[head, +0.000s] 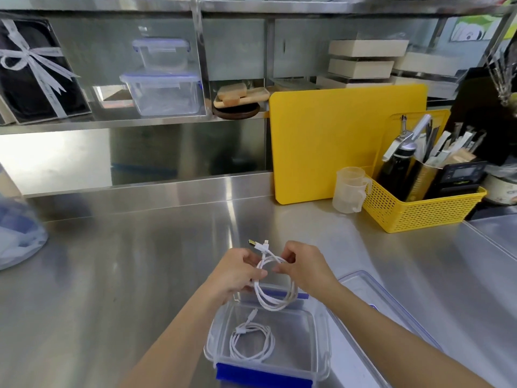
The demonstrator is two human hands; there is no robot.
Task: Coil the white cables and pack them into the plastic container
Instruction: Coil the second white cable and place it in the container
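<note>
steel counter [140, 275], shelves [112, 124], yellow board [335, 141]

Two bare forearms reach in from the lower edge on either side of the clear plastic container [321, 326]. No sleeves show. The left hand [237, 271] and right hand [305, 266] wear no gloves, rings or watch.

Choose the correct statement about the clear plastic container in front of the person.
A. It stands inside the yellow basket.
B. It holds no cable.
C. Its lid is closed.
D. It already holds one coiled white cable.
D: one coiled white cable lies on the floor of the open plastic container, while both hands hold a second cable above it.
</note>
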